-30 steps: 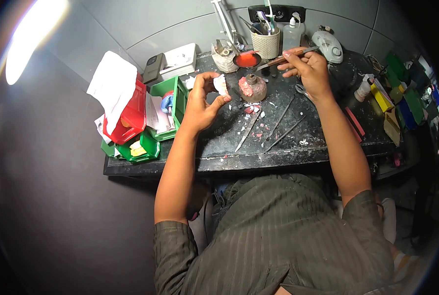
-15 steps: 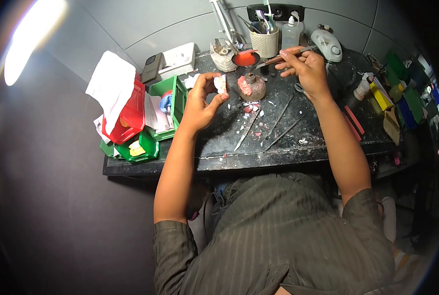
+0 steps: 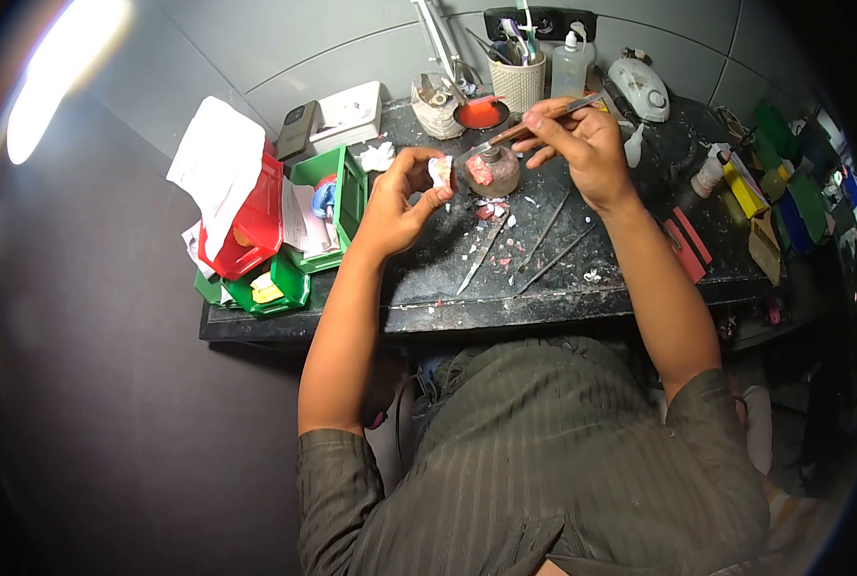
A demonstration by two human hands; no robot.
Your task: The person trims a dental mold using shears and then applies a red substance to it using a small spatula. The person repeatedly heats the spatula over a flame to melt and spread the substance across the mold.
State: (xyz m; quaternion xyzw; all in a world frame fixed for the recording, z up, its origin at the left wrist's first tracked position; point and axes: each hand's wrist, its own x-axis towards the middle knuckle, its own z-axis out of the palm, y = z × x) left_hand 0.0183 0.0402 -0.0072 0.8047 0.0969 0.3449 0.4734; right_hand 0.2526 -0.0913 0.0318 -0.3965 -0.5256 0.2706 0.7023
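Between the thumb and fingers of my left hand (image 3: 398, 206) is a small white plaster dental model (image 3: 440, 173) with pinkish patches. My right hand (image 3: 590, 158) grips a wax knife (image 3: 520, 132) by its brown handle, its blade pointing left towards the model. Beneath the knife stands a round spirit lamp (image 3: 502, 177) with pink wax stuck on its side. Behind the lamp is a dark dish of red wax (image 3: 481, 114). Several thin metal tools (image 3: 546, 230) lie on the bench in front, among white and pink crumbs.
Green and red bins (image 3: 350, 202) with papers stand at the left, near a phone (image 3: 297, 125) and a white box (image 3: 350, 115). A woven cup (image 3: 519, 84) of brushes and a clear bottle (image 3: 570, 69) are at the back. Pink wax sheets (image 3: 683, 248) lie at the right.
My right hand has moved left and slightly down, bringing the knife blade from beside the lamp to near the model. My left hand has shifted slightly right with the model.
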